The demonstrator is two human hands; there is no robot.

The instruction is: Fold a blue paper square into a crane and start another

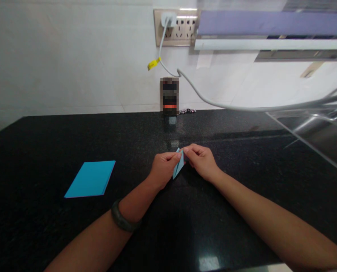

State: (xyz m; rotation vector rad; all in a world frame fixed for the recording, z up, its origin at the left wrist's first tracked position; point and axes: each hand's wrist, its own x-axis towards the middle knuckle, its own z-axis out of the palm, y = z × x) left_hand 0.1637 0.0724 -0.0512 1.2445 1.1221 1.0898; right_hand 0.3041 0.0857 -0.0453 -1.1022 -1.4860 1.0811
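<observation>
There are two hands at work, and between them is one piece of folded paper point(180, 165), of pale blue colour, held just above or on the dark surface point(38, 151), near its middle. The left hand point(165, 169) holds this paper, with its thumb pressed on the face. The right hand point(200, 162) is narrow, with thumb and forefinger close together at the upper tip of the paper; I cannot tell if they pinch it or only press it. One dark bracelet point(122, 219) is around the left wrist.

To the left, well apart from the hands, lies one stack of blue sheets point(90, 179); several edges show, but the sheets cannot be counted. At the wall stands one upright dark object point(170, 96), blurred into blocks, and one beaded string point(188, 111) lies just beside it. One white plug point(171, 19) is in the socket panel point(158, 36), and its cable carries one yellow tag point(153, 64). The one container is the sink point(326, 141) at right; its contents are too unclear to tell.
</observation>
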